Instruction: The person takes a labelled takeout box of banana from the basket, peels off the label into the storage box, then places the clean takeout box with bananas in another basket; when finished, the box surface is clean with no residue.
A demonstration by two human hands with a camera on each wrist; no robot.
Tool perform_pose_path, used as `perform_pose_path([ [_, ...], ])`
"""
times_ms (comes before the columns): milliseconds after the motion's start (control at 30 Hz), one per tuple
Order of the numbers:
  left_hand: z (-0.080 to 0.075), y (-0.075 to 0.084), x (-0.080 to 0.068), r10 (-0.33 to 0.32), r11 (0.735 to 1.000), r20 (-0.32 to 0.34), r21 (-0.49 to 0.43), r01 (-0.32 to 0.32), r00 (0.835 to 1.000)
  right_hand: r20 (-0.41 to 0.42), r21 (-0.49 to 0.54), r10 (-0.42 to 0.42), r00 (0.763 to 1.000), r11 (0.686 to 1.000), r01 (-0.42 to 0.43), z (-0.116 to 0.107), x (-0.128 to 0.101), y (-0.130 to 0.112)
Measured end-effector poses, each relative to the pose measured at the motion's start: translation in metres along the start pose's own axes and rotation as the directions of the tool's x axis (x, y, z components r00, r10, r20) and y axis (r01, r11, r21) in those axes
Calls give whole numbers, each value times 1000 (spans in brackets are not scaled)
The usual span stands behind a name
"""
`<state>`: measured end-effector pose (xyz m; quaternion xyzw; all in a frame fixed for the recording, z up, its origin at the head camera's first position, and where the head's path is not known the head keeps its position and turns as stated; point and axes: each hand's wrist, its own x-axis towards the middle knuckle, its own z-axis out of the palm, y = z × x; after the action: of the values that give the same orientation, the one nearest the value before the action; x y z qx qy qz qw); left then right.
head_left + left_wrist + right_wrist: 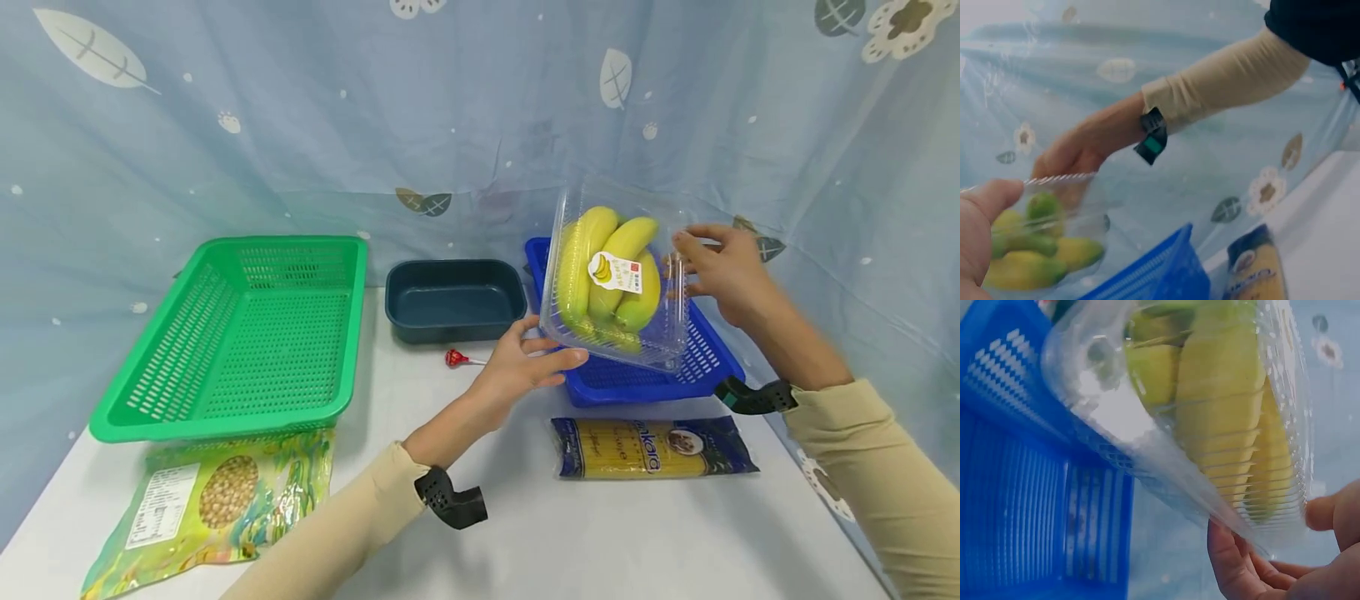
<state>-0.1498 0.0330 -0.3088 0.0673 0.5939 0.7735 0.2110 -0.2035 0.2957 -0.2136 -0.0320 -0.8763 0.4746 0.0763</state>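
A clear plastic box of bananas point(615, 271) with a white label is held tilted above the blue basket point(637, 387). My right hand point(723, 271) grips its right side, thumb on the near face and fingers round the edge; the right wrist view shows the thumb and fingers point(1235, 565) pinching the box's end. At the lower left corner my left hand point(521, 367) holds the box between thumb and fingers. In the left wrist view the left thumb point(997, 199) lies along the ridged rim, with bananas point(1035, 269) seen through the plastic.
A green basket point(352, 350) stands at left, with a bag of round, pale grains or beans point(228, 492) before it. A dark teal tray point(455, 333) sits at the back middle, behind a red lollipop point(454, 358). A spaghetti pack point(652, 447) lies before the blue basket.
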Motion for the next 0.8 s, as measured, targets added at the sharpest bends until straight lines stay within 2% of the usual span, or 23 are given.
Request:
perform_pose_path([
  [100, 5, 0, -4, 50, 997, 30, -58, -48, 998, -15, 46, -2, 1000, 999, 3, 8, -5, -8],
  [167, 7, 2, -6, 92, 991, 23, -96, -89, 996, -32, 79, -3, 999, 997, 6, 13, -10, -13],
  [367, 3, 11, -12, 167, 966, -80, -187, -180, 983, -76, 147, 3, 997, 989, 8, 26, -25, -20],
  [633, -10, 18, -17, 242, 935, -137, -230, -268, 961, -80, 322, -4, 997, 946, 30, 43, -33, -25],
  [800, -16, 15, -19, 289, 926, -164, -201, -319, 943, -51, 366, 8, 999, 931, 12, 49, -41, -22],
])
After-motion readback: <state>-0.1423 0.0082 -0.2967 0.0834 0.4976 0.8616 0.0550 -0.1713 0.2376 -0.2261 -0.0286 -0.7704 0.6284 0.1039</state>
